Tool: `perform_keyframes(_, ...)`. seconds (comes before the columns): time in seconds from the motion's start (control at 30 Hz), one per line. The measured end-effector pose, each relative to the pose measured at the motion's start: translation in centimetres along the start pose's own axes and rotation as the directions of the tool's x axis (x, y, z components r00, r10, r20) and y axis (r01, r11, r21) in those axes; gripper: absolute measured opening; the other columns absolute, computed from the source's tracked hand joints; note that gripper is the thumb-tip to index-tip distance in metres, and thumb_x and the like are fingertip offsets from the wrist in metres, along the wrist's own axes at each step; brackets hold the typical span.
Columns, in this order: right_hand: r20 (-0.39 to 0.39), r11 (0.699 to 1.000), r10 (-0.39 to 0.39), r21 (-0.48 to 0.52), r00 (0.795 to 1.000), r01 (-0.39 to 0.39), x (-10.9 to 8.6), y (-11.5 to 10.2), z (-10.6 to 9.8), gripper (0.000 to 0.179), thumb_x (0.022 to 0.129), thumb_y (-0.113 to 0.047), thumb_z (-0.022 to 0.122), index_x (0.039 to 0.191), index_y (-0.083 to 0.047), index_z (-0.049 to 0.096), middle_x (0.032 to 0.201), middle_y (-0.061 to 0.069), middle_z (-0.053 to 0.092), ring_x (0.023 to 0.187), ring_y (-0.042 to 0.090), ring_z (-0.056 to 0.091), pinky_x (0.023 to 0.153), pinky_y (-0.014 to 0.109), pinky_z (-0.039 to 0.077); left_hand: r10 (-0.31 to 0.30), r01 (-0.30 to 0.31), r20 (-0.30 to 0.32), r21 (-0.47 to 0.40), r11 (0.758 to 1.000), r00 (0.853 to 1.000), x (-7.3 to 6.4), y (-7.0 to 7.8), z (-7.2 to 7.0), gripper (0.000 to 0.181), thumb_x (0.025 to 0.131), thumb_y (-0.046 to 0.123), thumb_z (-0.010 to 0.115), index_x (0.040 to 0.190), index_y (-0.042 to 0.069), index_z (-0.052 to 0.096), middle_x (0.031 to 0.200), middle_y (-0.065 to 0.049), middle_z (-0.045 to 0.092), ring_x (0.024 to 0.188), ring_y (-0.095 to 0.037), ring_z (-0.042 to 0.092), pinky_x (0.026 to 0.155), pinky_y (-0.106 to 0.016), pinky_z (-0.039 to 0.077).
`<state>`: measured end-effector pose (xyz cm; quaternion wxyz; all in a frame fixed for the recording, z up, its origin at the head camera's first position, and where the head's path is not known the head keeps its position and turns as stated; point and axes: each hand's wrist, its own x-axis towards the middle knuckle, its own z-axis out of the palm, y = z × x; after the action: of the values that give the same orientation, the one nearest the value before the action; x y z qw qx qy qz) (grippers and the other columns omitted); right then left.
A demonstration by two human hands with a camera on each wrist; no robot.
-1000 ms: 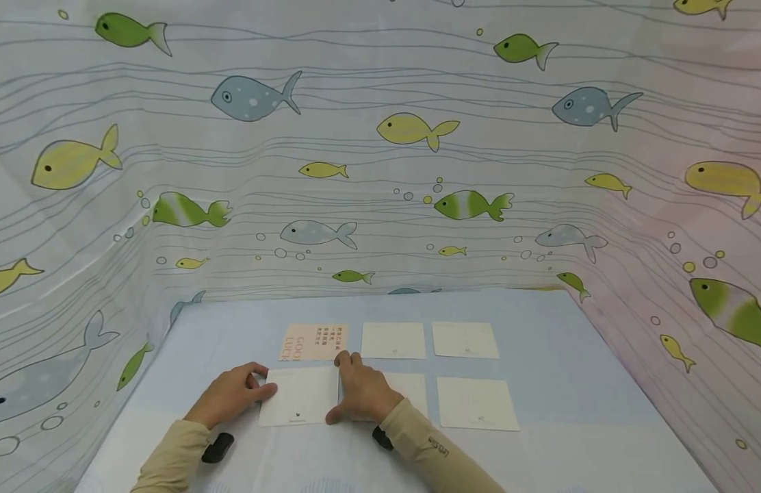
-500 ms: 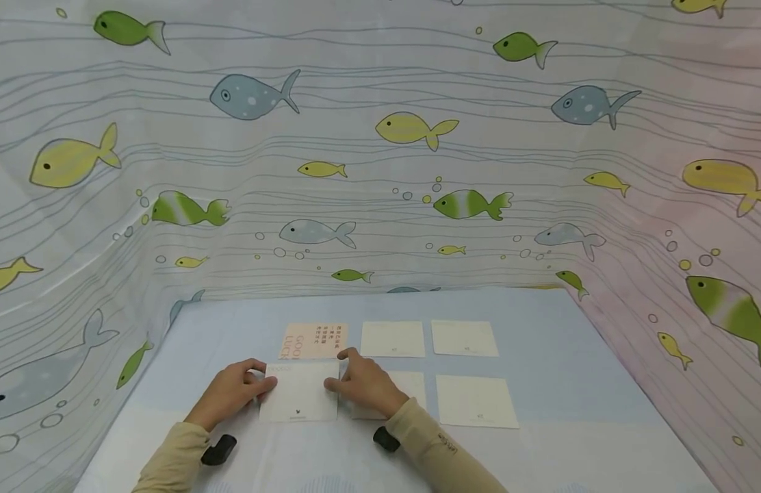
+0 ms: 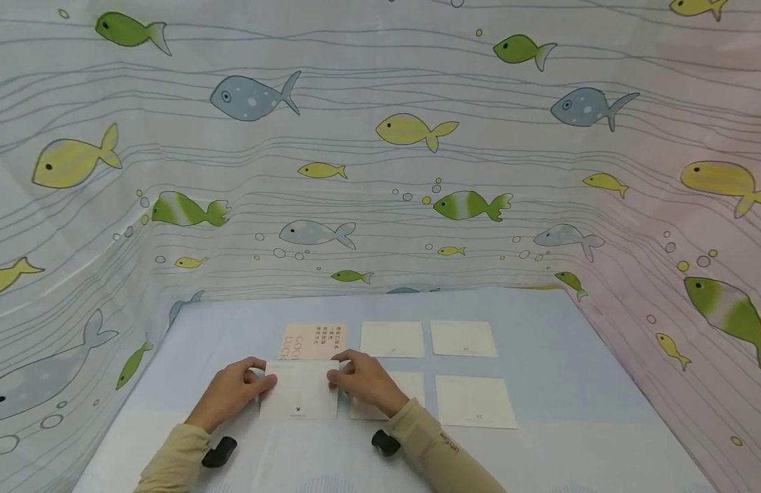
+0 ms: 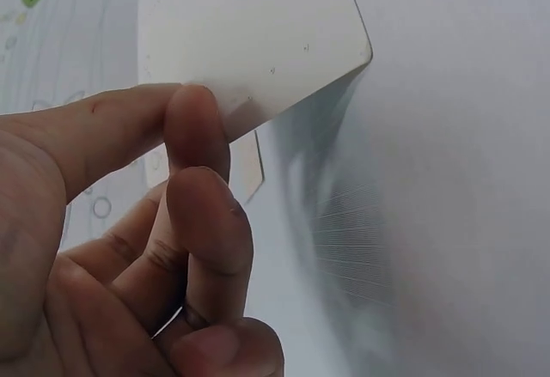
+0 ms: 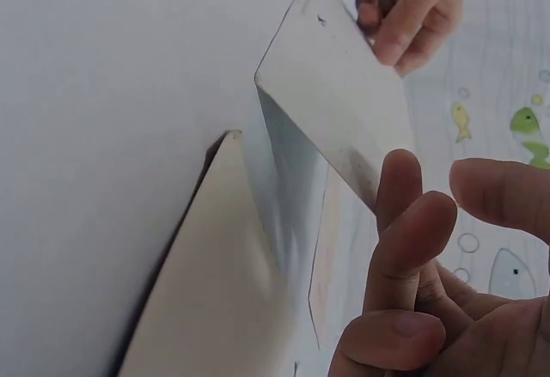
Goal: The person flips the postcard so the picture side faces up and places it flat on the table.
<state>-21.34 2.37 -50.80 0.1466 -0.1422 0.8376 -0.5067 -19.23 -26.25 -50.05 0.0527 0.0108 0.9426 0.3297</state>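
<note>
A white card (image 3: pixel 299 394) with a small dark mark near its lower edge stands between the two hands, tilted with a gap and shadow beneath it. My left hand (image 3: pixel 235 387) pinches its left side; in the left wrist view, fingertips meet at the card's edge. On the card's right side, my right hand (image 3: pixel 368 383) holds the upper corner, thumb over the front face. One digit of that hand stands apart from the card in the right wrist view. Just behind lies a pink card (image 3: pixel 313 341) printed "GOOD LUCK" and dark characters, its lower edge close to the white card.
More white cards lie flat in rows to the right: two at the back, a left one (image 3: pixel 393 339) and a right one (image 3: pixel 464 339); two in front, one (image 3: pixel 411 390) partly under my right hand and another (image 3: pixel 475 402). A fish-patterned cloth (image 3: pixel 380 226) surrounds the table (image 3: pixel 571 397).
The white card has moved slightly away from me and tipped up from the table. My right thumb has shifted from its near right corner up along the right edge. The left hand barely moved.
</note>
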Motion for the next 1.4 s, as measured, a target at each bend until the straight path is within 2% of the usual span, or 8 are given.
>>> perform_keyframes(0.23,-0.019,1.000,0.005,0.026,1.000,-0.004,-0.1,-0.3,-0.1,0.040,0.096,-0.033,0.067,0.130,-0.012,0.064,0.081,-0.011,0.072,0.072,0.012,0.064,0.065,0.032,0.048,0.025,-0.025,-0.049,-0.015,1.000,0.998,-0.1,0.1,0.1,0.047,0.098,0.040,0.068,0.122,0.000,0.064,0.074,0.008,0.068,0.076,-0.012,0.060,0.077,-0.037,0.048)
perform_keyframes(0.47,-0.018,1.000,0.000,0.022,1.000,0.001,0.0,-0.5,-0.3,0.041,0.098,-0.035,0.064,0.129,-0.009,0.065,0.082,-0.012,0.073,0.074,0.014,0.065,0.066,0.031,0.049,0.017,-0.020,-0.075,-0.040,0.999,0.997,-0.4,0.1,0.0,0.050,0.099,0.048,0.063,0.121,0.003,0.066,0.074,0.008,0.069,0.079,-0.013,0.060,0.080,-0.039,0.047)
perform_keyframes(0.73,-0.062,0.999,-0.036,0.011,0.997,0.037,-0.1,-0.9,-0.7,0.031,0.100,-0.036,0.063,0.119,-0.013,0.070,0.079,-0.012,0.072,0.073,0.010,0.059,0.066,0.030,0.047,0.008,-0.017,-0.098,-0.098,0.995,0.995,-0.3,-0.1,-0.2,0.045,0.101,0.053,0.056,0.113,0.011,0.068,0.075,0.006,0.068,0.075,-0.015,0.057,0.067,-0.030,0.043)
perform_keyframes(0.93,-0.077,0.998,-0.067,0.004,0.995,0.067,-0.2,-1.2,-0.9,0.025,0.101,-0.037,0.062,0.114,-0.017,0.072,0.077,-0.012,0.072,0.073,0.009,0.057,0.067,0.029,0.046,-0.013,0.000,-0.106,-0.128,0.992,0.994,-0.5,0.2,-0.4,0.048,0.100,0.057,0.055,0.110,0.012,0.069,0.078,0.004,0.069,0.075,-0.017,0.058,0.066,-0.030,0.043)
perform_keyframes(1.13,-0.071,0.997,-0.080,-0.001,0.994,0.080,-0.6,-1.8,-1.1,0.022,0.101,-0.038,0.063,0.103,-0.018,0.073,0.077,-0.013,0.072,0.076,0.008,0.057,0.070,0.028,0.048,0.016,-0.036,-0.138,-0.146,0.989,0.990,-0.8,0.4,-0.6,0.045,0.101,0.056,0.054,0.106,0.014,0.069,0.080,0.004,0.069,0.075,-0.016,0.060,0.066,-0.029,0.046)
perform_keyframes(1.4,-0.054,0.995,-0.095,-0.005,0.994,0.095,-1.4,-2.2,-1.4,0.021,0.101,-0.039,0.062,0.098,-0.021,0.073,0.081,-0.014,0.072,0.079,0.009,0.061,0.069,0.028,0.048,0.046,-0.059,-0.080,-0.167,0.984,0.996,-1.9,1.4,-1.8,0.047,0.100,0.056,0.055,0.115,0.013,0.068,0.094,0.001,0.069,0.084,-0.020,0.062,0.067,-0.031,0.048)
